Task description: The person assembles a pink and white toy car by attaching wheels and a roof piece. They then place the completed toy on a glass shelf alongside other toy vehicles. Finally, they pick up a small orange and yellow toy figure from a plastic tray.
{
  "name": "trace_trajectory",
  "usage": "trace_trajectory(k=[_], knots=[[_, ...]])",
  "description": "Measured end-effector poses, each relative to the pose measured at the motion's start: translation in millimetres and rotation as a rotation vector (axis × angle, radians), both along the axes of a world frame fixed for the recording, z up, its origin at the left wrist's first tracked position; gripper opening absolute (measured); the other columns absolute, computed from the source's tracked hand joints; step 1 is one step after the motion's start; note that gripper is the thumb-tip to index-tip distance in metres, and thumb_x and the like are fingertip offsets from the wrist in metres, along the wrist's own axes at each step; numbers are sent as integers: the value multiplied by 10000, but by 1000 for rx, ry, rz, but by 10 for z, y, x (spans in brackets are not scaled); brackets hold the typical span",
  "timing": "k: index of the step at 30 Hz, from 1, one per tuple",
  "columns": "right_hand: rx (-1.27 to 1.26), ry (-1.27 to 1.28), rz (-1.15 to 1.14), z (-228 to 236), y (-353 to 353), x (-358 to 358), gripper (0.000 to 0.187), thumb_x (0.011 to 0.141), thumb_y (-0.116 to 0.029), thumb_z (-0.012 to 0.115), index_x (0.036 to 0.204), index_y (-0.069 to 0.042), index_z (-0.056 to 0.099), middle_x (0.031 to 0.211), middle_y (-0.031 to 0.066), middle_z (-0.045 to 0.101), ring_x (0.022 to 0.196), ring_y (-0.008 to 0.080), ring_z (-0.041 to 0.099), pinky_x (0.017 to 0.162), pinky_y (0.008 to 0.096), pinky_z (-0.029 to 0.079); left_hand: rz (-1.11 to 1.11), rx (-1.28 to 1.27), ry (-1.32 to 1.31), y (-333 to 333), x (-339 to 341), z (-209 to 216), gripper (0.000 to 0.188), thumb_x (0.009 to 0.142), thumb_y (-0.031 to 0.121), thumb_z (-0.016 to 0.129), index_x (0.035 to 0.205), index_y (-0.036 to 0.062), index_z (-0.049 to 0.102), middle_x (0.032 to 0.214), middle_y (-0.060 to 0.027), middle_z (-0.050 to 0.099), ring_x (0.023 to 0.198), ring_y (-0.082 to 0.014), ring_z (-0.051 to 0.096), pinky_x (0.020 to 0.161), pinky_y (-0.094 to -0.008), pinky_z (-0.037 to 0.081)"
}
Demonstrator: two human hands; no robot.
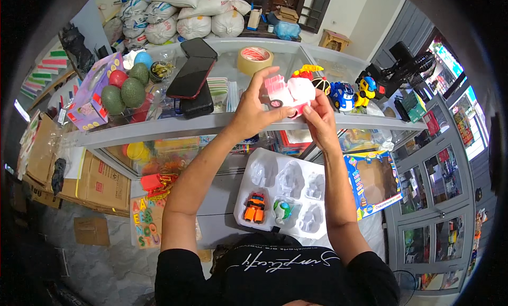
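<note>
Between both hands, above the front edge of the glass counter (211, 127), is a pink and white toy car (291, 92). My left hand (256, 107) grips its left side, thumb underneath and fingers up behind. My right hand (321, 119) pinches its lower right part. Just beyond the right hand stand a blue and white toy car (343, 97), a yellow and blue toy vehicle (366, 89) and a black and yellow rounded toy (321, 84). Below my forearms lies a white molded plastic tray (244, 187), with an orange toy truck (254, 207) and a green and white toy (282, 210) in its hollows.
On the counter are a tape roll (255, 60), dark phones (193, 73), several avocados (133, 92) and a purple box (84, 105). A colourful window box (365, 209) leans right of the tray. A black fan (418, 68) stands at the far right.
</note>
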State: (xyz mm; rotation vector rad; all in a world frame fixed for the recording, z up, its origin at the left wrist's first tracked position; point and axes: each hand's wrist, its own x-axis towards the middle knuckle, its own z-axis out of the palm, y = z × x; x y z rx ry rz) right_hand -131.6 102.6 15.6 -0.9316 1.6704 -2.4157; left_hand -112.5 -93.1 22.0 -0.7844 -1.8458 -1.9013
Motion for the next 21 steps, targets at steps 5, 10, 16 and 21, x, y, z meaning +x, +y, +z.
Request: trace_trajectory(k=[5, 10, 16, 21], knots=[[261, 352, -212, 250, 171, 299, 775, 735, -271, 792, 1367, -8, 427, 1301, 135, 519, 1171, 202, 513, 987, 373, 409, 42, -71, 74, 34, 264, 72, 760, 670, 143, 836, 1304, 53, 428, 1168, -103, 589, 1038, -189, 609, 884, -330, 485], [690, 739, -384, 594, 238, 597, 725, 668, -296, 820, 1289, -43, 544, 1190, 141, 573, 1097, 284, 536, 937, 375, 425, 59, -323, 185, 31, 470, 115, 761, 658, 52, 827, 1312, 45, 438, 1210, -63, 519, 1129, -159, 528, 966, -321, 444], [706, 799, -385, 558, 298, 749, 610, 658, -306, 837, 1163, -36, 630, 1075, 135, 594, 994, 271, 557, 874, 366, 442, 50, -229, 228, 91, 647, 16, 714, 608, 65, 852, 1228, 68, 496, 1124, -96, 575, 1018, -232, 599, 879, -340, 481], [673, 811, -408, 491, 337, 806, 614, 638, -331, 845, 1124, -21, 635, 1059, 134, 594, 982, 264, 557, 851, 359, 444, -62, -93, 147, 144, 705, -67, 741, 620, 67, 864, 1248, 50, 471, 1157, -96, 571, 1056, -180, 584, 905, -314, 479]])
